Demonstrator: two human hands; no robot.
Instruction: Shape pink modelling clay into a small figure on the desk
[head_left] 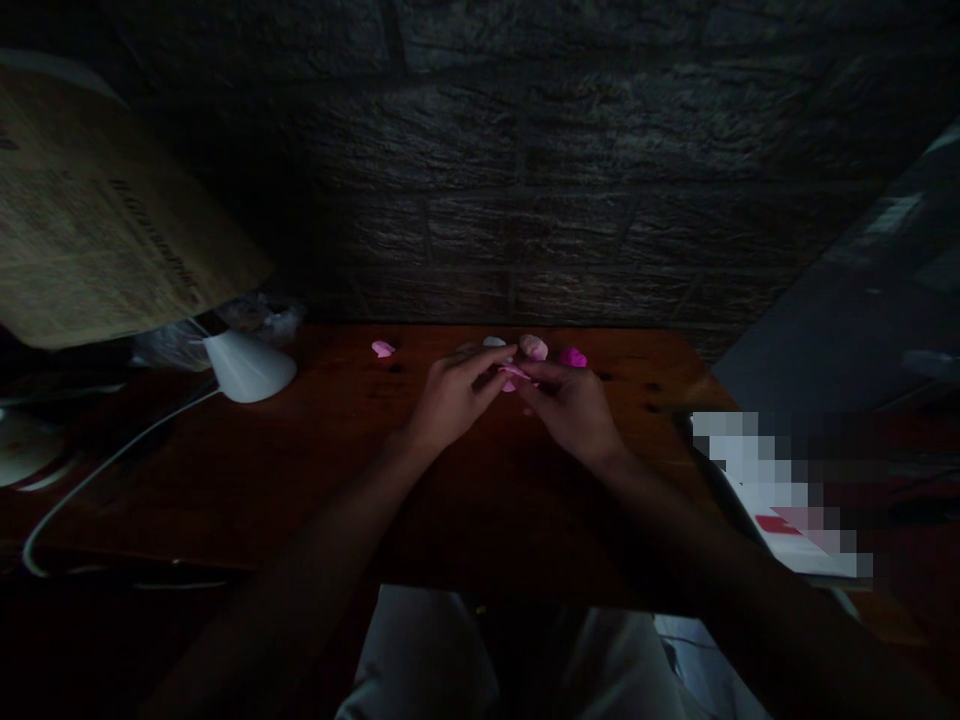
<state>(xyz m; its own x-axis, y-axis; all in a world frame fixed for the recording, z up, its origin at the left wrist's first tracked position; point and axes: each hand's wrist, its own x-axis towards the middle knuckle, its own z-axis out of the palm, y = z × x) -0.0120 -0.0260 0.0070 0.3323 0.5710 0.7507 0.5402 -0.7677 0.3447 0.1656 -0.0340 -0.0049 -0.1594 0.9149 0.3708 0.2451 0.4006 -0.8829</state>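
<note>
Between both hands is a pink piece of what looks like modelling clay, pinched at its edges. My left hand closes on it from the left with thumb and fingers. From the right, the thumb and fingers of my right hand press on the same piece. Just behind them lie a pale pink lump and a white lump, which the left fingers partly cover. A magenta lump sits right behind my right hand. Farther left is a small pink lump, apart from the rest.
A lamp with a white cone base and a printed paper-like shade stands on the wooden table at left, its cable trailing forward. A dark brick wall rises behind. At right is a white object, partly pixelated.
</note>
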